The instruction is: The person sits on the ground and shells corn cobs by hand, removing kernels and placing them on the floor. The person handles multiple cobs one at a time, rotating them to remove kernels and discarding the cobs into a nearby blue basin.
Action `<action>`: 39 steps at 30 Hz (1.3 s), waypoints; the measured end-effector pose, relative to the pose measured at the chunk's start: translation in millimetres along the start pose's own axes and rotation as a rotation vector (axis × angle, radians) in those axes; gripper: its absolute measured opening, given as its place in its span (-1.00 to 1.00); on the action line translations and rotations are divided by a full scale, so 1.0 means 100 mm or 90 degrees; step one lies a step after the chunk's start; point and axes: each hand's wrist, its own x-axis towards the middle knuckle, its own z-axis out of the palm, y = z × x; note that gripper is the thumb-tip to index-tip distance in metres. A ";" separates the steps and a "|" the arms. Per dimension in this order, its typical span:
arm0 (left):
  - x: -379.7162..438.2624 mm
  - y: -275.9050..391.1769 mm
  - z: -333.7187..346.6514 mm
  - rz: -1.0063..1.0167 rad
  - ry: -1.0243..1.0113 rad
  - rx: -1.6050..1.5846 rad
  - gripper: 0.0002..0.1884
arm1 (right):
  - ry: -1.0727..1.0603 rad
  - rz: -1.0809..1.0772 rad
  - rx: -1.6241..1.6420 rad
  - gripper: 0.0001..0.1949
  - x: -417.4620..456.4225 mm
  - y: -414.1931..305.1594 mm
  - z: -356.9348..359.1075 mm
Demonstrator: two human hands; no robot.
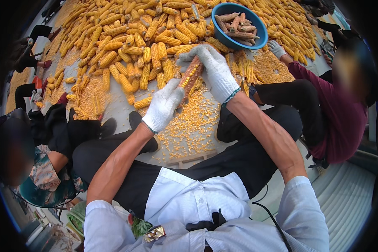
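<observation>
Between my two gloved hands is a mostly bare corn cob (190,76), with a few rows of yellow kernels left along its upper side. My left hand (165,105), in a white knit glove, grips its lower end. Around the upper end closes my right hand (215,67), in a matching glove with a green cuff edge. Loose kernels (189,129) lie scattered on the pale floor below the cob. Just beyond my hands a large heap of yellow corn ears (138,41) spreads out. A blue plastic basin (262,30) holding several stripped cobs (237,26) stands at the heap's edge.
On the right sits a person in a maroon top (337,110), one gloved hand (276,49) near the ears. Another person in a floral garment (55,171) sits close on my left. More people are at the far left. A wooden piece (192,158) lies between my feet.
</observation>
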 end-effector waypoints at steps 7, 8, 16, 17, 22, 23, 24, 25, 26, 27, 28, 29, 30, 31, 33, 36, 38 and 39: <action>-0.09 -0.10 0.09 0.027 0.076 0.053 -0.58 | 0.052 0.058 0.019 -0.70 -0.10 0.12 -0.02; -0.09 -0.07 0.11 -0.006 0.075 0.018 -0.59 | 0.051 0.054 0.015 -0.70 -0.12 0.12 -0.05; -0.05 -0.33 0.08 0.185 0.083 0.354 -0.69 | -0.017 0.019 -0.048 -0.70 -0.21 0.04 -0.07; -0.06 -0.32 0.09 0.252 0.092 0.428 -0.68 | -0.045 0.000 -0.101 -0.69 -0.21 0.02 -0.07; -0.03 -0.45 0.22 -0.066 0.015 -0.201 -0.54 | -0.070 0.019 0.001 -0.69 -0.18 0.02 -0.14; -0.03 -0.23 0.19 -0.154 0.002 -0.320 -0.51 | -0.065 0.015 0.004 -0.70 -0.17 0.02 -0.18; -0.05 -0.05 0.12 -0.237 -0.027 -0.293 -0.47 | -0.069 0.015 0.005 -0.70 -0.15 0.01 -0.16; -0.07 -0.17 0.11 -0.149 -0.020 -0.211 -0.45 | -0.074 0.015 0.006 -0.70 -0.13 0.01 -0.14; -0.07 -0.37 0.13 -0.062 -0.012 -0.127 -0.43 | -0.070 0.013 0.025 -0.70 -0.11 0.02 -0.12; -0.07 -0.20 0.18 -0.005 0.016 -0.049 -0.46 | -0.051 0.006 0.030 -0.71 -0.13 0.04 -0.16; -0.09 0.00 0.22 0.047 0.054 0.032 -0.49 | -0.036 -0.001 0.037 -0.71 -0.16 0.04 -0.19; -0.14 0.15 0.23 -0.032 0.011 0.044 -0.45 | -0.026 -0.007 0.048 -0.71 -0.18 0.07 -0.21; -0.15 0.12 0.27 -0.011 0.029 0.063 -0.44 | -0.017 0.013 0.052 -0.72 -0.18 0.06 -0.23; -0.15 0.09 0.29 0.008 0.048 0.083 -0.43 | 0.002 0.024 0.048 -0.71 -0.20 0.06 -0.21; -0.17 0.07 0.31 0.001 0.045 0.026 -0.47 | 0.012 0.045 0.083 -0.71 -0.21 0.09 -0.27; -0.20 0.04 0.36 -0.005 0.036 -0.065 -0.55 | 0.018 0.064 0.102 -0.72 -0.21 0.08 -0.33; -0.25 -0.14 0.41 0.125 0.056 -0.016 -0.64 | 0.007 0.058 0.104 -0.71 -0.20 0.10 -0.36; -0.24 -0.19 0.41 0.171 0.051 0.018 -0.60 | -0.005 0.055 0.092 -0.71 -0.21 0.10 -0.39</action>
